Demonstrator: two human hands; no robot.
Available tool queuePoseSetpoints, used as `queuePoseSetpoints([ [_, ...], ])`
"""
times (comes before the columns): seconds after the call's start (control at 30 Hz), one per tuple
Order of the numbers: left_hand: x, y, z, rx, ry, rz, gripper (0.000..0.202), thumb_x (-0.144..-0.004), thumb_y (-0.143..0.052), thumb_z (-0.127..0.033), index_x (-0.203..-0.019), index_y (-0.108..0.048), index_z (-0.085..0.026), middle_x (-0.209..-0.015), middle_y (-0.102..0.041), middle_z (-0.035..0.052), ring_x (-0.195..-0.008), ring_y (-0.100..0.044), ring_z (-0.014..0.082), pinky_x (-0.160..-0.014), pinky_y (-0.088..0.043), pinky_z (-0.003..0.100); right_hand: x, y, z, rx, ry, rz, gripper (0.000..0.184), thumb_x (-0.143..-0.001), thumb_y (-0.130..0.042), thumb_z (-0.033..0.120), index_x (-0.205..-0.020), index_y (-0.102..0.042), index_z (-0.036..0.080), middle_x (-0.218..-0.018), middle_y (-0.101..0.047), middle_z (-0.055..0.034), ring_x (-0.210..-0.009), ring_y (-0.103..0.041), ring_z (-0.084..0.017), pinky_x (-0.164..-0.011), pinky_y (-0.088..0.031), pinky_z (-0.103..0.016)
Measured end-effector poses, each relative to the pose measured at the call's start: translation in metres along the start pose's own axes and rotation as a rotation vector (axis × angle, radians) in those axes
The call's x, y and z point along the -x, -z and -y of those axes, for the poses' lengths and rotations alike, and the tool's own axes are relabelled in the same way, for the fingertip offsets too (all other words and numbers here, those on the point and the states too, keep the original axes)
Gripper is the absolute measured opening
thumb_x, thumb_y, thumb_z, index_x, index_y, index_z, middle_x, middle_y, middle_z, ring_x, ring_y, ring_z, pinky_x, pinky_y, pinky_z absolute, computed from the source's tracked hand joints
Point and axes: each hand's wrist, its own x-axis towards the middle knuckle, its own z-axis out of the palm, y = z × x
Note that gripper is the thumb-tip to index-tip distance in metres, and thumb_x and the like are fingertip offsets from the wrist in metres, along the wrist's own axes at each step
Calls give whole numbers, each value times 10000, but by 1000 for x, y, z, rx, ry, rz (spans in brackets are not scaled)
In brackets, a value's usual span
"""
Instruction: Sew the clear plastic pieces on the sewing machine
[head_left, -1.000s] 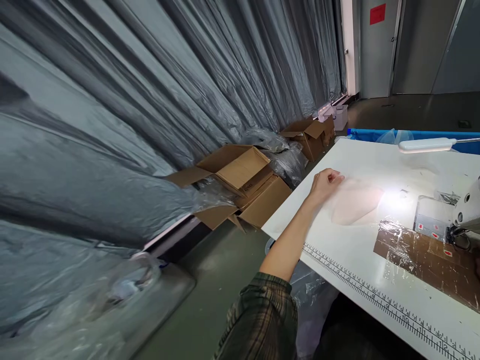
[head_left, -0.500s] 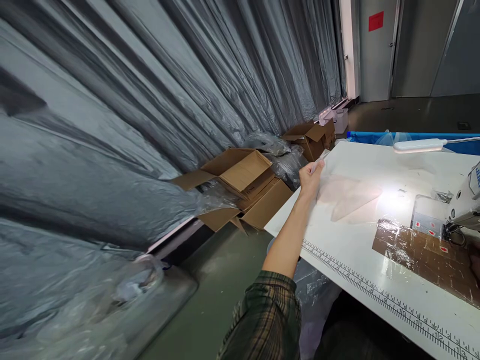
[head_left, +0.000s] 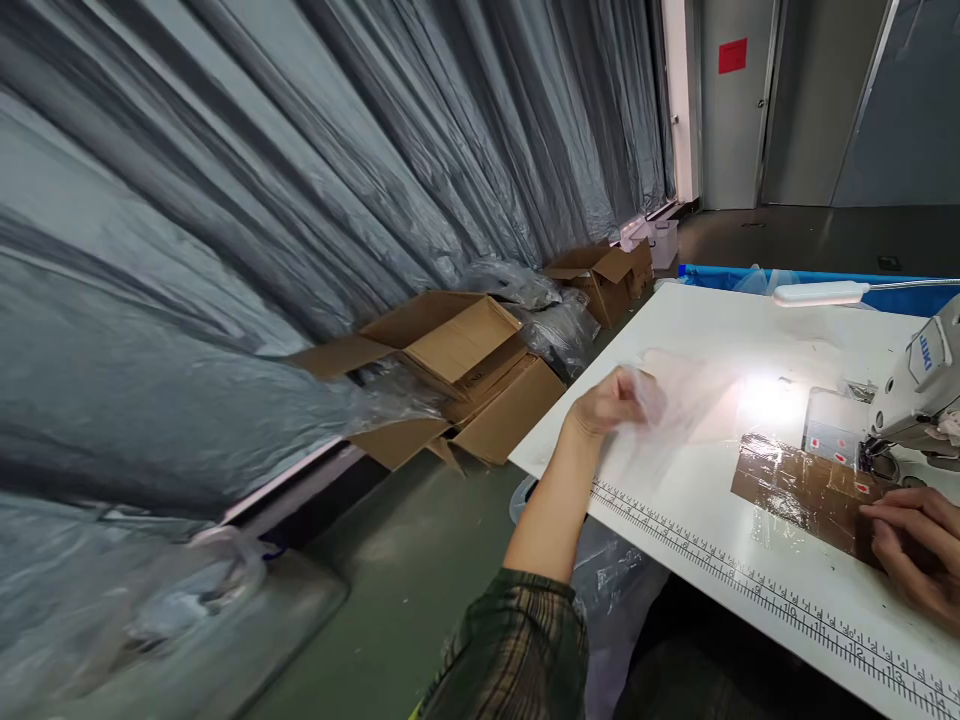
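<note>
Since half a second ago, the left hand [head_left: 611, 402] has come back from the far left edge toward the near edge, drawing the fabric [head_left: 694, 395] with it, and the right hand [head_left: 919, 545] has come fully into view at lower right. Largest of all, a grey curtain [head_left: 300, 200] hangs in folds along the left side. Next is the white table [head_left: 705, 490], its corner jutting toward open cardboard boxes [head_left: 465, 345] on the floor. On the table's right part stands the white machine [head_left: 911, 380], partly cut off by the frame. Sheer and pale pink, the fabric lies on the table between the left hand and the bright patch of light beside the machine; its near part is blurred. Just in front of the machine is a shiny brown panel [head_left: 795, 485], and beyond it a slim white lamp [head_left: 821, 293] reaches in over the table. A printed ruler [head_left: 750, 590] runs along the near edge. Thumb and fingers of the left hand are pinched together on the fabric's edge. The right hand's fingers are bent, tips at the panel's right end; whether they grip anything, I cannot tell.
</note>
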Motion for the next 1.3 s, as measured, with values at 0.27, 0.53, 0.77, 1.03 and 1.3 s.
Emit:
queuePoseSetpoints([
  [0.27, 12, -32, -12, -199, 15, 297, 291, -770, -807, -478, -778, -752, -193, -920, -726, 77, -852, -656, 178, -829, -522, 321, -63, -44, 15, -132, 33, 294, 373, -1017, -412, 287, -1276, -666, 197, -1232, -678, -170, -1021, -695, -262, -802, -631, -439],
  [0.53, 56, -49, -32, -286, -54, 122, 203, -836, -748, -349, -748, -644, -198, -733, -705, 9, -684, -656, 145, -682, -514, 256, -114, -124, 35, -67, -20, 434, 451, -983, -397, 219, -1380, -605, 166, -1424, -595, -179, -1319, -509, -374, -990, -484, -606],
  [0.77, 109, -90, -48, -139, -80, 550, 249, -930, -632, -362, -722, -647, -226, -670, -702, 29, -585, -641, 130, -525, -463, 214, -112, -117, 40, -106, -73, 420, 464, -973, -374, 212, -1375, -597, 146, -1448, -582, -170, -1378, -468, -341, -1056, -433, -582],
  [1.03, 45, -106, -40, 47, 54, -131, 409, -757, -836, -398, -1017, -589, -202, -752, -667, -11, -601, -636, 121, -547, -521, 231, -81, -54, 67, -1268, -623, 576, 892, -945, -75, 777, -1291, -659, 199, -1082, -725, -149, -1047, -687, -288, -824, -575, -445],
  [1.3, 12, -122, -5, -110, 27, -253, 511, -796, -752, -355, -1219, -503, -211, -883, -617, -11, -662, -595, 103, -573, -520, 231, -37, -12, 48, -1131, -889, 788, 852, -692, -714, 787, -1269, -617, 168, -883, -719, -74, -750, -675, -191, -747, -566, -361],
])
